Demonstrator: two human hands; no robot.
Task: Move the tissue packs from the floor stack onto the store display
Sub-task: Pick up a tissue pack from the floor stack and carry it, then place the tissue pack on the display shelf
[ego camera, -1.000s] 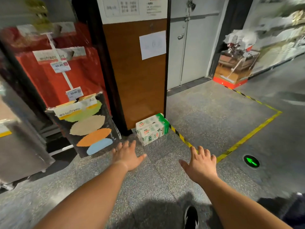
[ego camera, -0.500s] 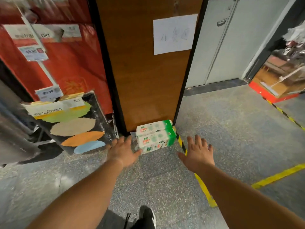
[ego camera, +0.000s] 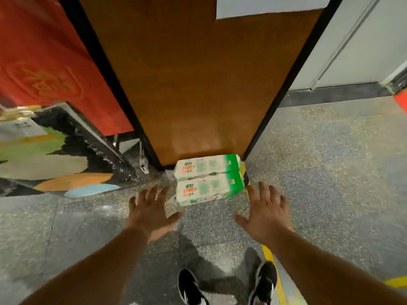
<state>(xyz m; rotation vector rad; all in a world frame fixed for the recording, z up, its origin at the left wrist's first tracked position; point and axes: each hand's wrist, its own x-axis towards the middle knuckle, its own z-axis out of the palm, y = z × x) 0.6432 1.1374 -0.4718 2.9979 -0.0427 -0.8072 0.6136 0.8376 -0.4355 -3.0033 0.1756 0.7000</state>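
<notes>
— Head view: what is seen nearest?
— Two shoes (ego camera: 226,285); beyond them, the left hand (ego camera: 152,213) and right hand (ego camera: 265,211) are held out, fingers spread, nothing gripped.
— And the tissue packs (ego camera: 208,179)?
— Stacked on the floor (ego camera: 330,172) between the hands, against the wooden panel (ego camera: 187,84).

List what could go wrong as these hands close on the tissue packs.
1. The tissue packs appear to be two, stacked; squeezed from the sides by the left hand and right hand, they may slide apart.
2. They sit against the wooden panel, so knuckles could scrape it.
</notes>
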